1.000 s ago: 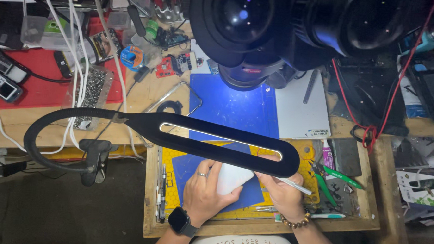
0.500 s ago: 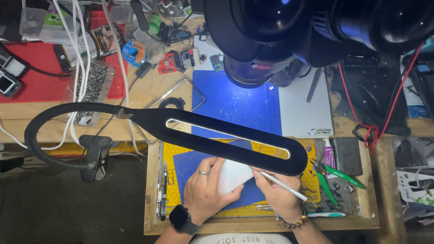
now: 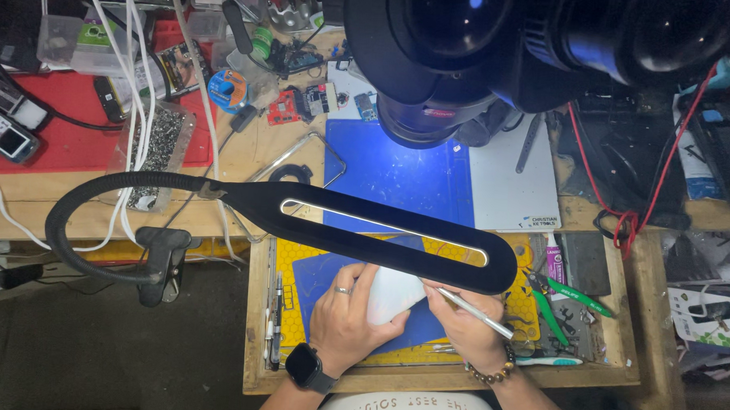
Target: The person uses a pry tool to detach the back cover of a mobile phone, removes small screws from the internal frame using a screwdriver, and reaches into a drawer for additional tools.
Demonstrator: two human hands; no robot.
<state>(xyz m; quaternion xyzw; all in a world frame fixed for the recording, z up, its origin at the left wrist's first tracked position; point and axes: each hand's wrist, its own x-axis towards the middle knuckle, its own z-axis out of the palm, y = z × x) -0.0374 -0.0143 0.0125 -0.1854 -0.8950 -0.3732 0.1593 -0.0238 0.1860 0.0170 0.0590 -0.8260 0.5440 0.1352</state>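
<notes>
While a black gooseneck lamp stretches across the bench just above them, your hands work close together on a blue mat in a wooden tray. Your left hand, ringed and wearing a watch, clasps a white phone-like slab. Your right hand grips a thin metal tool beside the slab's edge.

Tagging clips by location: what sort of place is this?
Likely an electronics repair bench: a stereo microscope over a blue work mat, loose circuit boards, and the right hand holding a thin metal tool.
</notes>
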